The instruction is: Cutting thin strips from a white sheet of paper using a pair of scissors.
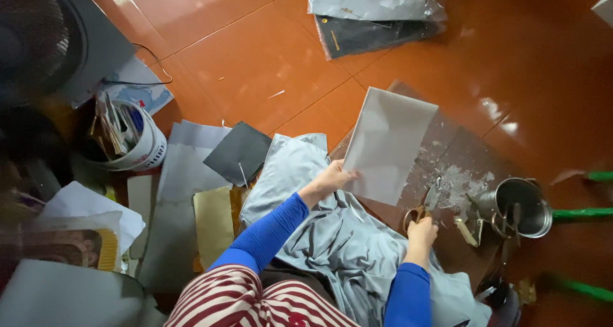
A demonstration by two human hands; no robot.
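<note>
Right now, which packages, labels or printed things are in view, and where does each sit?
White bucket: left, round, with a red and blue label, stuffed with scraps.
Printed sheet: floor above the bucket, white, blue and red.
Clear plastic packs: top centre, flat, grey and black.
No screens or signs.

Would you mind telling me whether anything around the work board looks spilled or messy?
Yes: pale flakes and dried smears cover the dark board beside the grey sheet, near the scissors in the right hand.
</note>
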